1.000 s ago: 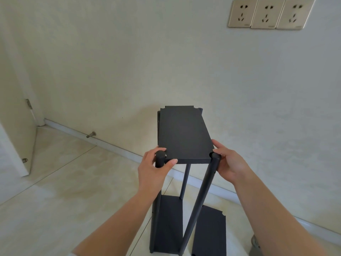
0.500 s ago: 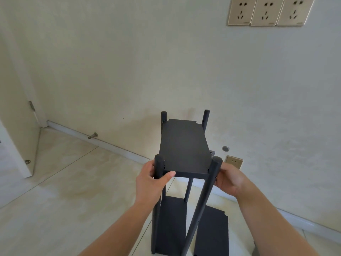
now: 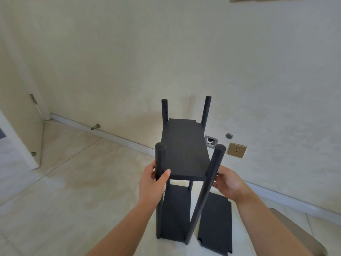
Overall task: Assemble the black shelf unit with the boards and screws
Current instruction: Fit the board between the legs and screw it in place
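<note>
Two hands hold the black shelf: left hand [image 3: 154,180] curls around the near-left pole [image 3: 160,159], right hand [image 3: 227,182] grips the near-right pole [image 3: 212,174].

Door stopper [image 3: 95,126] at the skirting; wall socket [image 3: 237,150] (beige).

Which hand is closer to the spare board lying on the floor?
Right. The right hand is at the shelf's near right post, above the spare board. The left hand grips the near left post, across the shelf unit from it.
</note>
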